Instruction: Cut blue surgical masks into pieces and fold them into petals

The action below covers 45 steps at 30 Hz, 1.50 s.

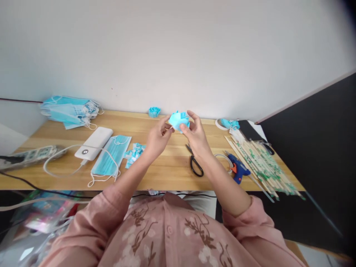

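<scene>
My left hand (158, 138) and my right hand (195, 134) are raised above the middle of the wooden table (167, 170). Both pinch a small light-blue folded fabric flower (179, 120) between their fingertips. The left fingers grip its left side, the right thumb and fingers close round its right and lower side. A finished blue rosette (154, 111) sits on the table behind, against the wall.
Black scissors (195, 163) lie under my right wrist. A blue glue gun (238, 169) and a bundle of wrapped chopsticks (261, 163) lie to the right. Left: cut blue pieces (134, 154), a face mask (111, 159), a white power bank (94, 143), a mask stack (69, 111), a power strip (30, 155).
</scene>
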Each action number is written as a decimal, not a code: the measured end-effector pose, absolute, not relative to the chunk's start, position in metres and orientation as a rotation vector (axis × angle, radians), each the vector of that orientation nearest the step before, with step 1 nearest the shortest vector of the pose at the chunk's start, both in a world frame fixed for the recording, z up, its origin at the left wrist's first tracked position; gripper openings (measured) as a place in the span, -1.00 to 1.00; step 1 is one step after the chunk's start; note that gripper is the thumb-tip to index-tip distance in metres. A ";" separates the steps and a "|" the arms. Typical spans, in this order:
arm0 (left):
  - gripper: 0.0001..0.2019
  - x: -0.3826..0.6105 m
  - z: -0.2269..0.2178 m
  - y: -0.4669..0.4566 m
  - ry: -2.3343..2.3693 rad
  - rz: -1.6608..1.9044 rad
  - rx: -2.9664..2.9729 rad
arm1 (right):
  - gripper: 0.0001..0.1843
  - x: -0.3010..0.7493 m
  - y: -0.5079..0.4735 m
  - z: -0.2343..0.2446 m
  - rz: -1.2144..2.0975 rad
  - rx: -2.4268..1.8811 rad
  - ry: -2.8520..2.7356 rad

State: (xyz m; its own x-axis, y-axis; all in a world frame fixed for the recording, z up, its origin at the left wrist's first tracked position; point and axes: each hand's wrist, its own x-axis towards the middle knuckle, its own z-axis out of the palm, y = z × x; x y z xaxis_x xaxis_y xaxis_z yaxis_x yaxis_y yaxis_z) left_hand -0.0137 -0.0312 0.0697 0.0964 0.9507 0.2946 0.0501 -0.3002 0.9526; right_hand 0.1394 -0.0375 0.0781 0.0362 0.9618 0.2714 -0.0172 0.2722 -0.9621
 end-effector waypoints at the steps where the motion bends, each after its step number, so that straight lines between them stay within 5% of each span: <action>1: -0.48 -0.011 0.067 -0.031 0.979 1.306 1.435 | -0.24 0.144 -0.041 0.079 1.008 -0.999 -1.274; 12: -0.33 0.001 0.067 -0.042 0.705 1.101 1.104 | -0.48 0.176 -0.066 0.073 0.644 -1.117 -1.339; 24: -0.25 -0.002 0.068 -0.047 0.754 1.170 1.253 | -0.26 0.167 -0.072 0.079 0.517 -1.043 -1.541; 34: -0.33 -0.003 0.072 -0.056 0.954 1.319 1.465 | -0.31 0.169 -0.079 0.068 0.560 -1.014 -1.542; 45: -0.31 -0.007 0.072 -0.059 0.952 1.208 1.463 | -0.86 0.193 -0.077 0.078 -0.015 -1.044 -1.913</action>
